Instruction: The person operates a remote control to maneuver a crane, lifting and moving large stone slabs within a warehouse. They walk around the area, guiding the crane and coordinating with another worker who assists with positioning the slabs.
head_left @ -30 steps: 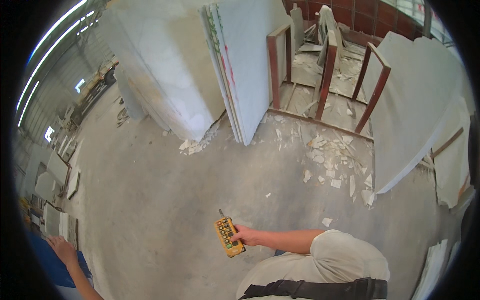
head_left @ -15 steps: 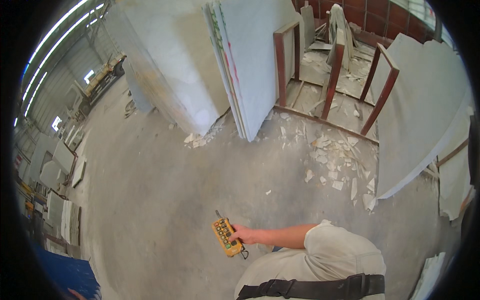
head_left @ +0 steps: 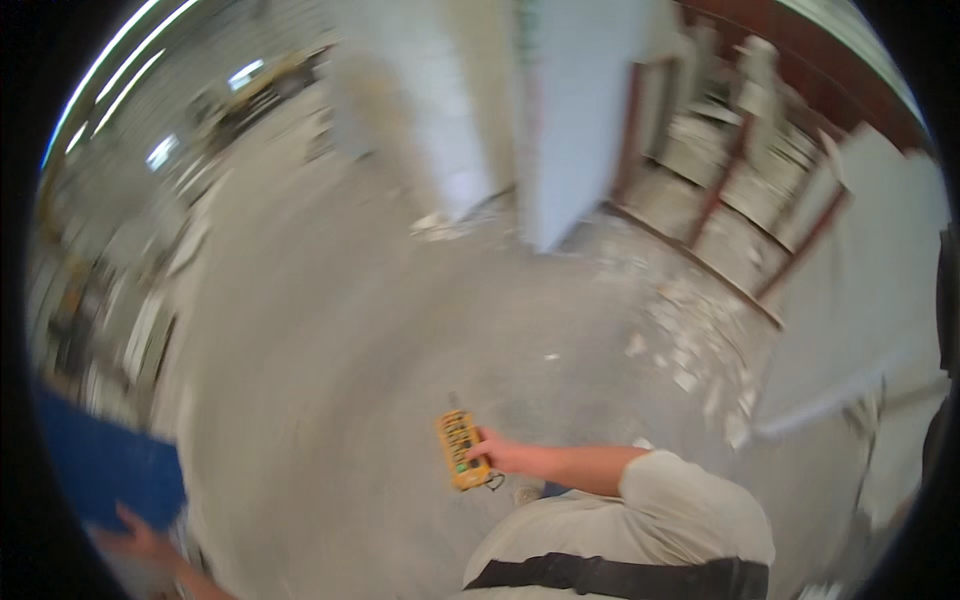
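My right hand (head_left: 497,452) is wrapped round a yellow handheld remote control (head_left: 462,447), with the thumb over its rows of buttons. A short antenna sticks out of its far end, and a dark cord loop hangs near its lower end. At the lower left rim, my left hand (head_left: 135,545) is in front of a blue flat-sided thing (head_left: 110,460). Its thumb stands apart from the other fingers, which are blurred; whether it touches the blue surface I cannot tell.
Large pale stone slabs (head_left: 580,120) stand upright ahead. To their right is a red-brown metal rack (head_left: 700,255), with broken stone pieces (head_left: 690,340) scattered before it. Another big slab (head_left: 840,300) leans at the right. More slabs (head_left: 145,335) line the left side.
The view has swung, so the slabs and rack sit further right and are smeared. More of the blue thing and my left hand has come into view. The remote control stays in my right hand.
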A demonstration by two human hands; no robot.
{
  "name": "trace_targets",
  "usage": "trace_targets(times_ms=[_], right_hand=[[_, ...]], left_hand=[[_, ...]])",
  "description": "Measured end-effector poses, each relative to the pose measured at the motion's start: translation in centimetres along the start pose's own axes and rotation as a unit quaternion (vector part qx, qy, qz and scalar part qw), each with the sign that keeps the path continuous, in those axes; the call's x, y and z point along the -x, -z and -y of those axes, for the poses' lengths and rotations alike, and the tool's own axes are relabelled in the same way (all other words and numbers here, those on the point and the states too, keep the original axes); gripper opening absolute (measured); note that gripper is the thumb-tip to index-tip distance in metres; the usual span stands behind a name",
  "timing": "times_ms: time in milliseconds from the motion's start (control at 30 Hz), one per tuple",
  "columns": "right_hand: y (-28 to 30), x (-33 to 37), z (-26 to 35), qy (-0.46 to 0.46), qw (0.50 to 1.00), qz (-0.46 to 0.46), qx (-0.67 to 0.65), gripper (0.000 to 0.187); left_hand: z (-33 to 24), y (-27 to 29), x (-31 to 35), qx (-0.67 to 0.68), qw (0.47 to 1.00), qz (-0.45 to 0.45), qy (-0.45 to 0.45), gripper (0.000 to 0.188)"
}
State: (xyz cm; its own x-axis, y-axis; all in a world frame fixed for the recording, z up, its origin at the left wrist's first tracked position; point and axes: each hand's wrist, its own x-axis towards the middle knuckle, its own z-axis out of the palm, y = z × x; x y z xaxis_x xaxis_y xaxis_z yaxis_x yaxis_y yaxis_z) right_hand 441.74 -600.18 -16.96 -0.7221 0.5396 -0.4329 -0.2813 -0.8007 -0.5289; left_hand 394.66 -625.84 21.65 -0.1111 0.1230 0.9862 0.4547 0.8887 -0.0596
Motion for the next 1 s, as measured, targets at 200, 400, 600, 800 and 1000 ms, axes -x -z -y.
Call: trace_targets(times_ms=[200,400,600,800,1000], right_hand=[[0.9,-0.2,1.8,-0.019,0.996,0.066,0.049,0.046],[0.5,-3.2,0.0,-0.051,0.991,0.11,0.062,0.052],[1.0,-4.5,-0.7,-0.092,0.986,0.119,0.072,0.052],[2.5,-6.0,-1.1,-0.096,0.985,0.112,0.086,0.054],[0.2,-4.5,-1.7,-0.068,0.985,0.132,0.086,0.051]], left_hand=[[-3.8,1.4,2.3,0.212,0.971,-0.045,0.103,0.085],[-2.7,3.2,3.2,0.193,0.97,-0.1,0.107,0.094],[-0.9,2.3,2.8,0.126,0.982,-0.107,0.092,0.086],[-0.6,1.3,2.9,0.123,0.982,-0.105,0.097,0.086],[-0.8,2.3,2.4,0.152,0.976,-0.093,0.123,0.085]])
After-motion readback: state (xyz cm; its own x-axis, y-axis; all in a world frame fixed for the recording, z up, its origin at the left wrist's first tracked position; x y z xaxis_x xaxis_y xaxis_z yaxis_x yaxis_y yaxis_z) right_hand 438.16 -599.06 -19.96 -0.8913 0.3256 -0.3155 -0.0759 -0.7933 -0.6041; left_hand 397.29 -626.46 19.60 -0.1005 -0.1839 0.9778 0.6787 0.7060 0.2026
